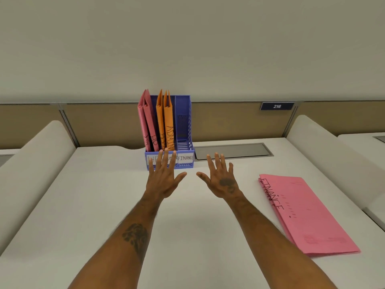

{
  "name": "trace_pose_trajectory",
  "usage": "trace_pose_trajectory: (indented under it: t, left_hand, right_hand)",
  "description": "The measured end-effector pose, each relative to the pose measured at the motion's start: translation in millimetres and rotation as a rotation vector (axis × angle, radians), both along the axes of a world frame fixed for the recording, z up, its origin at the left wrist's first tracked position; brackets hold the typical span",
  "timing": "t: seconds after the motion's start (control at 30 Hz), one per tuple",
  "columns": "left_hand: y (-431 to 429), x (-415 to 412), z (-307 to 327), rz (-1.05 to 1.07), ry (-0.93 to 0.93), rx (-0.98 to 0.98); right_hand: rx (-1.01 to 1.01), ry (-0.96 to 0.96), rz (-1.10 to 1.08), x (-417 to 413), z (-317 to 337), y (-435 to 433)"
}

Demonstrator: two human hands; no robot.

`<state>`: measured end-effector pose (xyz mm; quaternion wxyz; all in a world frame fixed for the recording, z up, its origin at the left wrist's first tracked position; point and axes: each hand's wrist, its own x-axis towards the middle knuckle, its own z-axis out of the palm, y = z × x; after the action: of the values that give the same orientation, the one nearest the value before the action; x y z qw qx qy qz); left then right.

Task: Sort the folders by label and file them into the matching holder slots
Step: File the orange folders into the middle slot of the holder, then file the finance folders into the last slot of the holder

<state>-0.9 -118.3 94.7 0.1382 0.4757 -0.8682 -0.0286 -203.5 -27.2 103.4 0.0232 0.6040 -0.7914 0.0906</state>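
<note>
Head view: both bare forearms reach forward over a white desk (93,205), palms down.
Left hand (164,181): fingers straight and spread, holding nothing; the fingertips overlap the holder's front label strip.
Right hand (221,182): fingers straight and fanned apart, holding nothing, just right of the holder's front.
Holder (183,105): blue, three slots, upright at the desk's far edge against the tan partition (104,122).
Left slot: two pink folders (148,122) standing, marked HR.
Middle slot: two orange folders (167,122), the nearer marked ADMIN; the slot's own label is behind the left fingers, possibly ADMIN too.
Right slot: front label reads FINANCE.
Finance folders (308,215): pink stack lying flat on the desk, well right of the right hand, FINANCE written along the left edge.
Background: number plate (277,106) reading 216; grey metal flap (231,151) set in the desk beside the holder.
</note>
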Motion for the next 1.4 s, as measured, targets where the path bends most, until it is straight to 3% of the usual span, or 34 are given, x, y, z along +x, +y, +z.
trace_pose_trajectory:
  t: [0.57, 1.4]
  left_hand:
    - [120.5, -197.0, -25.4, -0.015, -0.014, 0.065]
    - [162.3, -338.0, -94.4, -0.211, -0.142, 0.345]
  right_hand:
    - [0.078, -0.026, -0.026, -203.2, -37.2, 123.7]
    - [0.306, -0.235, -0.289, -337.1, -109.4, 203.2]
